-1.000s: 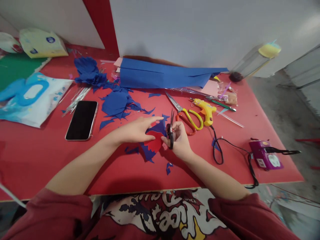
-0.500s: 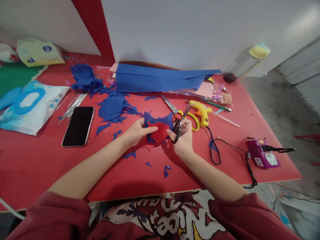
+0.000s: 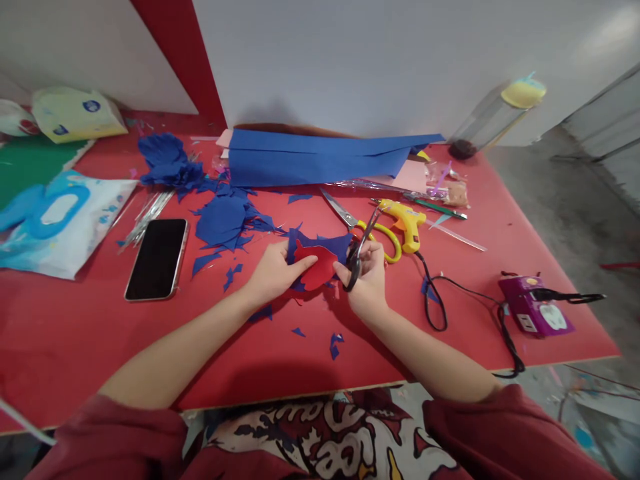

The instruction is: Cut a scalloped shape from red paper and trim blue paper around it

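My left hand [image 3: 274, 275] is closed on a small red petal-shaped cutout [image 3: 320, 267] lying against a dark blue sheet [image 3: 327, 243], thumb on top. Black-handled scissors [image 3: 353, 267] are gripped in my right hand [image 3: 367, 283], blades pointing up and away. The right thumb also touches the cutout's right edge. Behind that hand lies a second, larger pair of scissors with yellow handles [image 3: 386, 240]. Blue scraps [image 3: 337, 345] are scattered about the hands. Left of them is a pile of cut blue pieces [image 3: 223, 217].
A yellow glue gun [image 3: 409, 223] has its cord running to a purple power box [image 3: 535, 307]. Folded blue sheets [image 3: 320, 160] lie along the wall. On the left are a phone [image 3: 157, 260], wire stems [image 3: 150, 217] and a wipes pack [image 3: 75, 220]. A clear bottle [image 3: 487, 120] stands back right.
The view has shifted slightly. Both hands keep hold of their things, and the blue sheet behind the red cutout sits at a slightly different tilt.
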{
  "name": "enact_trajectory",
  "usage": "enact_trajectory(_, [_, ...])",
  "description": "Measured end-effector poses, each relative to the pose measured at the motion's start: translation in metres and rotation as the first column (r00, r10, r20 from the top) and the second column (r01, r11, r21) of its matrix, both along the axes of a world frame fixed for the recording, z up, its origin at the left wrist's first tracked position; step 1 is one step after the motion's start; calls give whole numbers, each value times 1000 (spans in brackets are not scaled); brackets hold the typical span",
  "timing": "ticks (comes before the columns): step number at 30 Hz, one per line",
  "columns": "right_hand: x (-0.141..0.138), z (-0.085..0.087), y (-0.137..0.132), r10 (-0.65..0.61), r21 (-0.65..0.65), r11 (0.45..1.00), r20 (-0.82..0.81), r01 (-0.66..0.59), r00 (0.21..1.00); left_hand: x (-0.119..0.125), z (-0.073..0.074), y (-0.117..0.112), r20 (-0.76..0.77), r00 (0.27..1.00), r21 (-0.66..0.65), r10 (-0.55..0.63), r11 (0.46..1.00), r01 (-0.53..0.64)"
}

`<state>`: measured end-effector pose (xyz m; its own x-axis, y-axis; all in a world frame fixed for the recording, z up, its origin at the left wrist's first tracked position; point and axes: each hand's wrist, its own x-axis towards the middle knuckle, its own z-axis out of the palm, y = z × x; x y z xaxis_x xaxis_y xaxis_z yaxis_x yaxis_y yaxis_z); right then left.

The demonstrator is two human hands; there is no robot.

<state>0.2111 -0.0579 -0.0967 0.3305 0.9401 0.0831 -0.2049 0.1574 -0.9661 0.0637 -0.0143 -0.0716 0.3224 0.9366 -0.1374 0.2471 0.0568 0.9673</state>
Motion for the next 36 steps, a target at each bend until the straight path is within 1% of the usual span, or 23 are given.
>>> enact_trajectory(2, [0, 0, 0, 10, -7, 1000, -6, -10, 1000, -3, 5, 1, -101, 995, 77, -20, 997, 27])
enact_trajectory(5, [-1, 2, -2, 37, -23, 999, 0, -37, 999, -7, 10, 4, -235, 971, 141, -34, 988, 69])
enact_trajectory(9, [-2, 2, -4, 96, -51, 994, -18, -97, 995, -13, 16, 9, -328, 943, 209, -48, 970, 122])
enact_trajectory(11, [-2, 1, -4, 118, -60, 991, -34, -120, 992, -17, 19, 12, -370, 929, 251, -26, 960, 127])
enact_trajectory(14, [-3, -1, -4, 143, -70, 987, -35, -146, 989, -25, 22, 18, -390, 919, 308, 63, 949, 66])
enact_trajectory(17, [-3, -3, -4, 201, -90, 975, -50, -205, 978, -33, 25, 24, -382, 913, 356, 145, 934, 0])
enact_trajectory(20, [-4, -6, -4, 262, -97, 958, -77, -269, 962, -40, 29, 28, -349, 915, 386, 203, 921, -56])
enact_trajectory(22, [-3, -7, -4, 274, -85, 956, -82, -281, 958, -43, 32, 29, -329, 917, 398, 227, 914, -84])
enact_trajectory(24, [-3, -7, -4, 287, -67, 954, -90, -293, 954, -46, 35, 30, -333, 907, 421, 257, 902, -101])
enact_trajectory(25, [-2, -7, -5, 313, -58, 946, -96, -319, 945, -47, 36, 30, -341, 900, 433, 272, 895, -107])
enact_trajectory(27, [-2, -5, -5, 419, -45, 903, -119, -426, 900, -48, 38, 30, -352, 892, 444, 284, 889, -107])
enact_trajectory(29, [-2, -3, -7, 552, -55, 824, -153, -565, 820, -49, 40, 30, -360, 885, 452, 294, 885, -110])
enact_trajectory(31, [-2, -2, -9, 641, -76, 746, -186, -662, 744, -49, 41, 29, -354, 881, 461, 315, 878, -129])
enact_trajectory(33, [-2, 0, -10, 688, -84, 695, -209, -714, 695, -49, 43, 28, -334, 883, 459, 330, 875, -154])
enact_trajectory(36, [-2, 2, -11, 738, -82, 637, -224, -766, 637, -47, 45, 25, -298, 900, 432, 318, 886, -170])
